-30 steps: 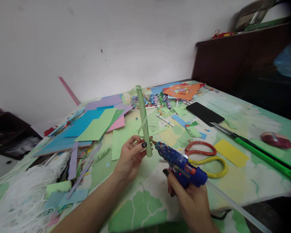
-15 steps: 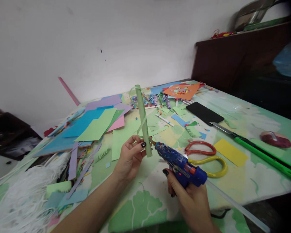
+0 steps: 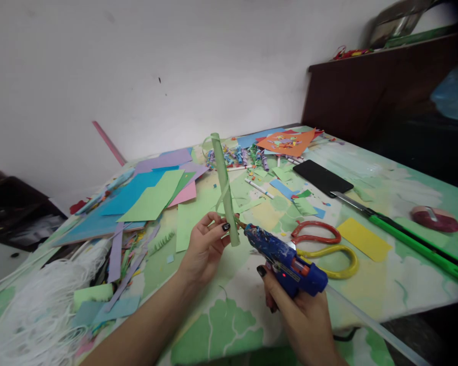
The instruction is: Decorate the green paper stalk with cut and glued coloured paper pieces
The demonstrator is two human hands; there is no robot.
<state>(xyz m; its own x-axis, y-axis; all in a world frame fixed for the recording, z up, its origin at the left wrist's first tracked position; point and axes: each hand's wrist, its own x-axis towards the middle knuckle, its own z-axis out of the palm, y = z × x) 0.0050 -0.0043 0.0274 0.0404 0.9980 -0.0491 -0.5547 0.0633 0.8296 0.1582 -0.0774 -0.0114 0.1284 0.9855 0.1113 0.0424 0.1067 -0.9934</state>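
Paper tube [image 3: 224, 188] leans further left, glue gun [image 3: 286, 262] unmoved

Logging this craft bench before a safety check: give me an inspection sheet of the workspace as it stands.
Surface: table with a green-patterned cover, much of it under paper.
Job's things: green tube held upright; blue glue gun, nozzle at the tube's lower end, red light on.
Clutter: paper sheets, scissors, phone, knife, white strings.
Hands: left hand grips the tube near its bottom; right hand holds the glue gun.
Cables: dark cord at the table edge by the right hand.
Surroundings: white wall; dark cabinet on the right.
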